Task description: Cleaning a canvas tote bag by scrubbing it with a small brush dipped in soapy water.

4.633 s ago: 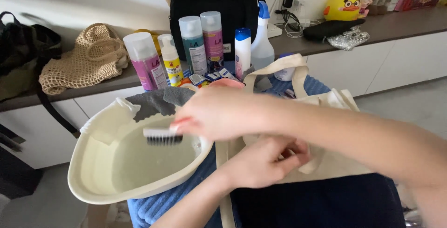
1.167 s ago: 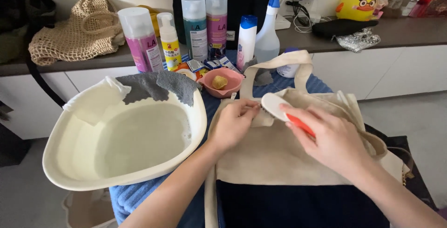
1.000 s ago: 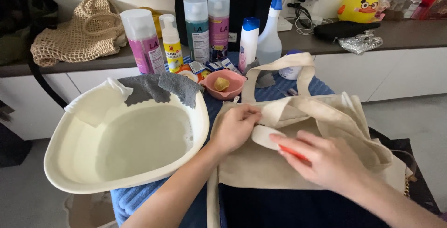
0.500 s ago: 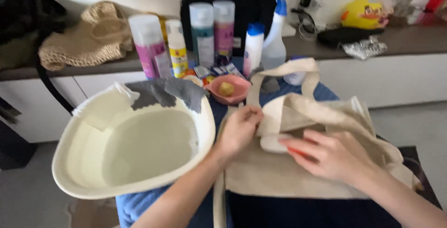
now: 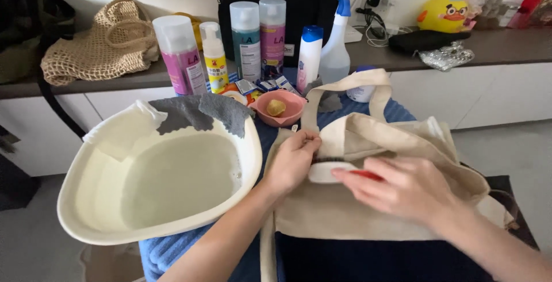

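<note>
The right hand (image 5: 405, 190) grips a white scrub brush with a red handle (image 5: 330, 171), bristles pressed on the beige canvas tote bag (image 5: 368, 213) lying right of the cream wash basin (image 5: 155, 172). The left hand (image 5: 293, 158) pinches the fabric flat beside it. Scrubbing looks underway; rinsing seems left.

A cream basin (image 5: 86, 201) with some water stands at the left on a blue towel (image 5: 167, 250), and a grey cloth (image 5: 201, 112) hangs over its rim. Behind it stands a small pink bowl (image 5: 279, 115) holding something yellowish, perhaps soap. Several spray bottles (image 5: 247, 40) stand in a row. On the counter lie a woven bag (image 5: 98, 43) and a yellow toy (image 5: 445, 11).
</note>
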